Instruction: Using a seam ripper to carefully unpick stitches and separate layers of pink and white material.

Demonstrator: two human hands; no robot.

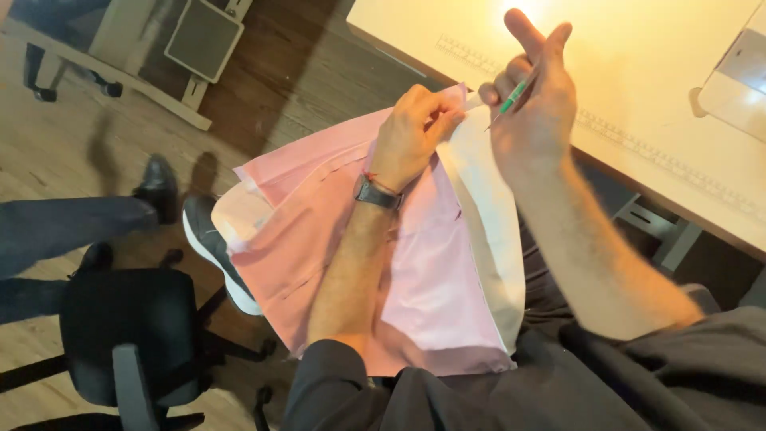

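Observation:
A pink fabric piece (335, 231) with a white lining (495, 231) lies across my lap. My left hand (411, 132) pinches the fabric's upper edge near a corner; a dark watch sits on that wrist. My right hand (531, 96) is raised just to the right of it, fingers curled around a thin green-handled tool (511, 97), likely a seam ripper, whose tip points down toward the pinched edge. The index finger sticks up.
A pale work table (638, 72) with a printed ruler along its edge stands at the upper right, with a white machine (738, 76) on it. A black office chair (132, 335) is at the lower left. Another person's legs and black shoe (155, 187) are at the left.

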